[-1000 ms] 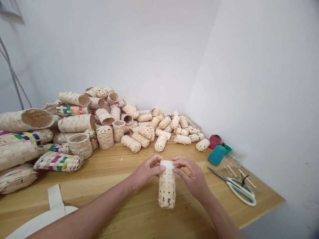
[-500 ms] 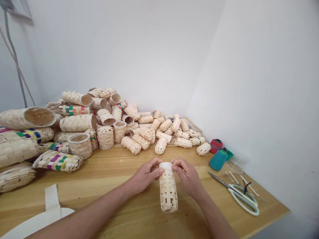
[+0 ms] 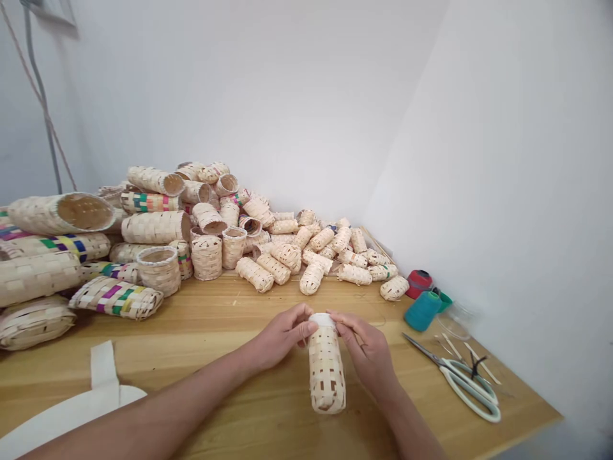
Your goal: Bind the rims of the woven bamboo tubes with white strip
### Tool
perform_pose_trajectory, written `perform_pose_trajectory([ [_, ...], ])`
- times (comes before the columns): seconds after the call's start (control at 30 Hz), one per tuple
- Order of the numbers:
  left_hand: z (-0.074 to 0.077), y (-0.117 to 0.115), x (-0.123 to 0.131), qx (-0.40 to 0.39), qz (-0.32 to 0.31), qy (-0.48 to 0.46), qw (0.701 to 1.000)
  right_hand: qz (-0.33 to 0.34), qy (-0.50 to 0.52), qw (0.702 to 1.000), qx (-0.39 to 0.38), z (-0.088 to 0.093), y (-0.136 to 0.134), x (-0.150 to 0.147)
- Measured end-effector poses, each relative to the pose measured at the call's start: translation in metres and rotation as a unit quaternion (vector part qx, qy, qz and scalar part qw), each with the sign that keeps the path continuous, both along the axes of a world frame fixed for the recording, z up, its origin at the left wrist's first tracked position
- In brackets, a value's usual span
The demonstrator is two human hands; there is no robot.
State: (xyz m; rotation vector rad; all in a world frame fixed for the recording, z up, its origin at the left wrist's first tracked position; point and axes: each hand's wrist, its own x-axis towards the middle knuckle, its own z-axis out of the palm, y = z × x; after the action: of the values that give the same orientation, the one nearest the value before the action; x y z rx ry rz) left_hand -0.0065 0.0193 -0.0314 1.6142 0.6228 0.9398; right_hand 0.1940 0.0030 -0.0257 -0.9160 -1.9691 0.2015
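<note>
A small woven basket, tall and tube-shaped, points its closed bottom toward me. Round its far end runs a white fabric band. My left hand is closed on the band's left side, thumb on the near face. On the other side, my right hand pinches the rim, its index finger along the edge. The basket's opening faces away and cannot be seen into. To the right of my right hand lie scissors with pale handles.
Woven baskets are heaped at the left and back of the wooden table. Spools of teal thread and red thread stand at right beside a clear jar. A white fabric strip lies front left. Walls border the back and right.
My right fingers have shifted along the rim, and the right hand sits slightly farther right and lower. Both hands still hold the basket. The view has turned slightly.
</note>
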Motion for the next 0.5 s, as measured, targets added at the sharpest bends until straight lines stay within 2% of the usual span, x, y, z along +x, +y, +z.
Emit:
perform_pose_trajectory([
  [0.27,0.0,0.0,-0.0013,-0.039,-0.013,-0.015,0.999,0.005,-0.042,0.993,0.11,0.0006,0.0009,0.0034],
  [0.5,0.0026,-0.0029,-0.0022,-0.025,-0.027,-0.007,0.999,0.004,-0.056,0.993,0.106,-0.0001,0.001,0.0062],
])
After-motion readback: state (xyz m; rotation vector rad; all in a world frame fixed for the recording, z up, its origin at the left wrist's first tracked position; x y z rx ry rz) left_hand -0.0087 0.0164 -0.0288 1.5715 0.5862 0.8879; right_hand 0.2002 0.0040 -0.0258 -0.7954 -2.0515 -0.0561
